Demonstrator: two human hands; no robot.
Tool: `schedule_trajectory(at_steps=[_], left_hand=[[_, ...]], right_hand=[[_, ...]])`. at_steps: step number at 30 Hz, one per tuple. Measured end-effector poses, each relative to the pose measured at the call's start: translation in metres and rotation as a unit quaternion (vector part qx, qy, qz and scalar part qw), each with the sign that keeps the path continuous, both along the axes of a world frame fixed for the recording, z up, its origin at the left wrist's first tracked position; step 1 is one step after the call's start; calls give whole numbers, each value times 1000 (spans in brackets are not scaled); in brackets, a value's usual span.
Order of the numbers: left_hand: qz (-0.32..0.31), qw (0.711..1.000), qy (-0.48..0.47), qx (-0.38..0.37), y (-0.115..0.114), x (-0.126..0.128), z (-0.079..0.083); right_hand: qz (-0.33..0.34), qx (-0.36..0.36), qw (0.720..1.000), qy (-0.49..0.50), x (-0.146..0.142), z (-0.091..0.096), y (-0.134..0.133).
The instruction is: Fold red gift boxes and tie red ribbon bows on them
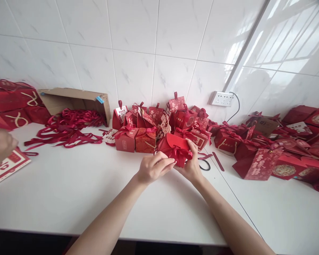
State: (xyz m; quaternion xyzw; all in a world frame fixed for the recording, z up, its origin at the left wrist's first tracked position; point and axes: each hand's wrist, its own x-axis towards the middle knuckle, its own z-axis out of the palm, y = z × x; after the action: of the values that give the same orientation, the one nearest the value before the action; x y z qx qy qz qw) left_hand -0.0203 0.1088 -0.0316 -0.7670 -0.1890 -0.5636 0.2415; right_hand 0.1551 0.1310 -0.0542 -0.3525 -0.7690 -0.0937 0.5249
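Because the red box (174,143) appears light and easily crushed, it is gripped by its sides over the table (69,198), left hand (152,169) and right hand (191,167) closed on it.

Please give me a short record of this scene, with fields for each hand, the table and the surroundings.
left hand: holds red gift box at its ribbon bow
right hand: grips the same box from the right
behind: tied red boxes along the wall
left side: tipped cardboard carton, loose red ribbons
far left: another person's hand
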Motion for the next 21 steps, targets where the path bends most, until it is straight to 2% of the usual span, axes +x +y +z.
schedule_trajectory(at_steps=[3,7,10,21], left_hand=[[-6,1000,-19,-20,0,1,0],[-30,985,-130,-112,2,4,-2],[-20,970,-186,-154,5,4,-5],[1,971,-177,-159,9,3,-11]], right_hand=[[2,-4,1000,1,0,-1,1],[2,9,1000,6,2,-5,4],[0,15,1000,0,3,-8,6],[-21,-6,1000,-2,3,-13,7]])
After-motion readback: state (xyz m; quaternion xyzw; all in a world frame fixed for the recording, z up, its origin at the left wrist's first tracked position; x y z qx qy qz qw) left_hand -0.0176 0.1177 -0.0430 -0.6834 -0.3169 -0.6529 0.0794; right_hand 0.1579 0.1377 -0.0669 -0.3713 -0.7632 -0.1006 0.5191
